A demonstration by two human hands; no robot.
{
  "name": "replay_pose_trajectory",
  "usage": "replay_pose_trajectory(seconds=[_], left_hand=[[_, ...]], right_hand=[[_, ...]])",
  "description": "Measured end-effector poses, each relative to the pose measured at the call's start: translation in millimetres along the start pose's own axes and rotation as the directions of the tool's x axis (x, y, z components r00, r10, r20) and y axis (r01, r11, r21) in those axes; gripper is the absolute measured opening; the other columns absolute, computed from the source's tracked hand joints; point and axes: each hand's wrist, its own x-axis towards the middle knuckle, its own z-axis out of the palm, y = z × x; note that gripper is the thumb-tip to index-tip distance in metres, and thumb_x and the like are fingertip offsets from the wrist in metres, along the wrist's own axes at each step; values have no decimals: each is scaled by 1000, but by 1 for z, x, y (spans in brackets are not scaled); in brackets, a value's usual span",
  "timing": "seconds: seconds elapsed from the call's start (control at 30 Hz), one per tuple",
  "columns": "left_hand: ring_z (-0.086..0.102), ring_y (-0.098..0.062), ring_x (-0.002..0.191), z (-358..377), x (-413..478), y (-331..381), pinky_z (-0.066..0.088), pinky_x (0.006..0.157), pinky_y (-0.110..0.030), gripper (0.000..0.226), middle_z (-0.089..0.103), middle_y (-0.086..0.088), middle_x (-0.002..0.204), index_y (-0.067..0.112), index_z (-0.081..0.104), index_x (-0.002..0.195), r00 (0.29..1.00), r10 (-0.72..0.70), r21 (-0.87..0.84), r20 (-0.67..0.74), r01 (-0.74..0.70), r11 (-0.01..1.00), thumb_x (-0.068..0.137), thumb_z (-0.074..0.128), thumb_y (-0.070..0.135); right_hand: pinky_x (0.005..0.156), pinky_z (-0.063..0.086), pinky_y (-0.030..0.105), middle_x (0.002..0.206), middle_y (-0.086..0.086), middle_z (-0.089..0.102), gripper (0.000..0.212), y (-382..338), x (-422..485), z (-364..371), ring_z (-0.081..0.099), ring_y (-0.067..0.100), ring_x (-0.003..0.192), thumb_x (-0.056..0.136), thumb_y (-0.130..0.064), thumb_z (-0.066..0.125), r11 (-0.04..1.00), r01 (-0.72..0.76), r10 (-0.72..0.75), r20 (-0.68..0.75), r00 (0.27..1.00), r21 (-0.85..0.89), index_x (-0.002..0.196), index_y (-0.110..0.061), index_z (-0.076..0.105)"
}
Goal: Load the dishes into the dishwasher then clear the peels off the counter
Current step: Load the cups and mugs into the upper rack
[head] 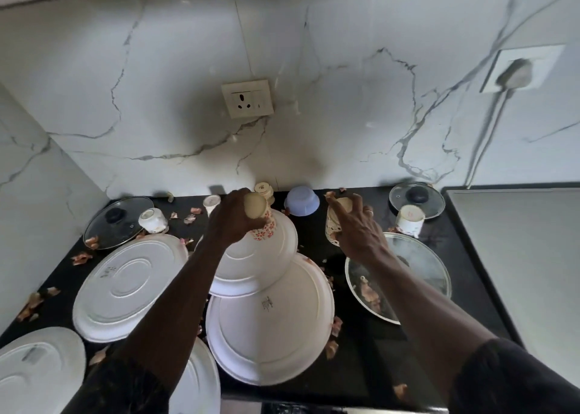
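Two grips: left hand (232, 222) fingers around floral cup (262, 222), right hand (359, 231) fingers around second cup (333, 225).

Both arms stretched forward, dark sleeves at the bottom corners of frame. Left forearm (175, 294) runs lower left to centre; left hand (232, 219) has fingers curled round a floral cup (255, 209). Right forearm (433, 304) comes from lower right; right hand (361, 228), back up, grips a patterned cup (332, 228).
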Motion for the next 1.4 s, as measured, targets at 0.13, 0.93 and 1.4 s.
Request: replay_pose_trajectory(seconds=[0.13,0.93,1.4], left_hand=[[64,-24,103,19,-32,58,50,80,-35,72,68,-1,114,22,63,121,995,102,-28,20,-102,994,57,87,44],[59,-22,117,192,-244,351,48,96,-38,79,59,2,132,29,53,135,689,636,-270,346,-577,771,66,90,38],[59,-22,117,292,-319,489,45,95,-29,92,54,-6,140,17,42,146,113,914,-471,391,-828,304,70,89,39]], right_hand=[[82,55,44,146,8,23,88,22,-41,-16,43,36,119,84,-22,75,1000,-25,24,-30,999,-9,152,-44,24],[93,55,51,151,6,14,88,180,-430,-78,37,36,130,86,-14,74,751,-640,659,-232,715,161,150,-44,23],[87,54,44,149,13,26,87,240,-561,-59,47,37,121,83,-26,80,267,-909,933,-321,162,319,153,-37,31]])
